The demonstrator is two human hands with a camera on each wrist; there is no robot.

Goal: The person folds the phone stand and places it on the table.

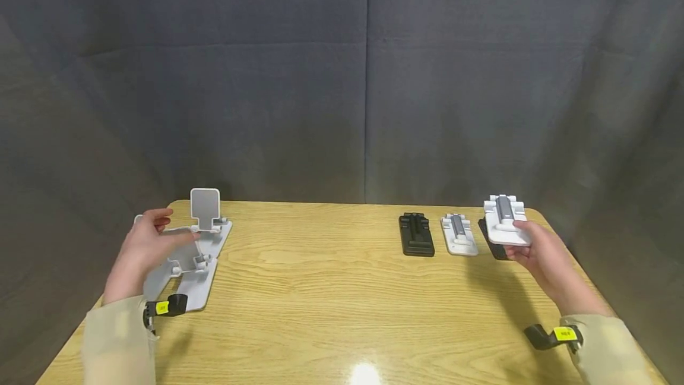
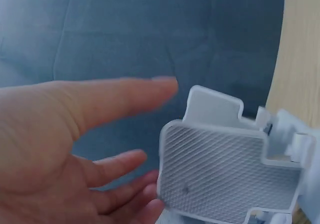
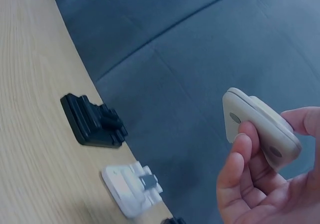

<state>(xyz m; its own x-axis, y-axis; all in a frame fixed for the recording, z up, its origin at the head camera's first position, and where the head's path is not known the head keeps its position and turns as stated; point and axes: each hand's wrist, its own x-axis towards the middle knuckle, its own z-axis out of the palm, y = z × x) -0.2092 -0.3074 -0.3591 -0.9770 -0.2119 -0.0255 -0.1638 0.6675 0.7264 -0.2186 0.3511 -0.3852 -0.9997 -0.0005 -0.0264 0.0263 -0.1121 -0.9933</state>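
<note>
A wooden table [image 1: 331, 290] stands before a dark grey cloth backdrop [image 1: 363, 88].

Left side: two white unfolded stands lie at the table's left edge, one [image 1: 205, 218] with its plate raised upright, the other [image 1: 187, 269] nearer the person. The left hand [image 1: 146, 248] rests against the nearer stand's raised plate, fingers loosely extended; the head view does not settle whether it clasps the plate. The left wrist view shows what the head view hides: the plate's ribbed face, with straight fingers [image 2: 115, 101] beside it and not curled round it.

Right side: the right hand [image 1: 540, 254] grips a folded white stand [image 1: 504, 218], lifted above a black folded stand [image 1: 491, 242] that is mostly covered by it. The right wrist view shows the held stand's smooth underside with two round pads, thumb and fingers pinching its edge. A black folded stand [image 1: 416, 234] and a white folded stand [image 1: 458, 234] lie flat just left of it, near each other but apart.
</note>
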